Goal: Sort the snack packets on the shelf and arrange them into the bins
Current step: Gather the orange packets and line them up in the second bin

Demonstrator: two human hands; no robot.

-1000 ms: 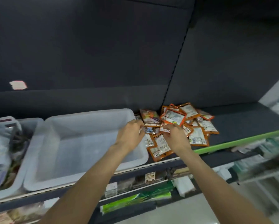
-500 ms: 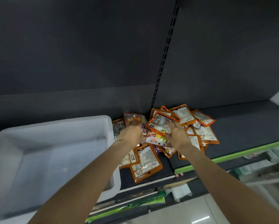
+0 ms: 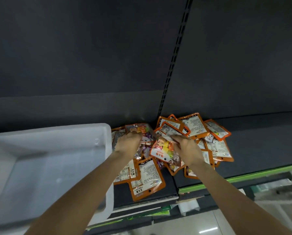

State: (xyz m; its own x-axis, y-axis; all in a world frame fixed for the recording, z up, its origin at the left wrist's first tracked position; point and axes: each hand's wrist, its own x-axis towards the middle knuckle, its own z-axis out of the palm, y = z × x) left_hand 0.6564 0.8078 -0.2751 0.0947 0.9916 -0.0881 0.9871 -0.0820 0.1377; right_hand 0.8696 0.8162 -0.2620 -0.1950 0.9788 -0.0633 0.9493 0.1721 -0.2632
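A heap of orange-edged snack packets (image 3: 195, 126) lies on the dark shelf (image 3: 260, 150), right of a white plastic bin (image 3: 57, 163). My left hand (image 3: 127, 145) rests curled on a packet of coloured candy (image 3: 140, 131) at the heap's left side. My right hand (image 3: 188, 150) pinches the top of a red-and-white candy packet (image 3: 162, 150) in the middle of the heap. Two orange packets (image 3: 147, 177) lie face down at the front, near the shelf edge.
The bin's inside shows nothing in it. A slotted upright (image 3: 174, 56) runs up the dark back panel. The shelf has a green front strip (image 3: 243, 177) on the right, with lower shelves of goods beneath it.
The view has shifted right, so the bin sits further left. Both hands stay in the heap; the red-and-white candy packet is now lifted more clear by my right hand.
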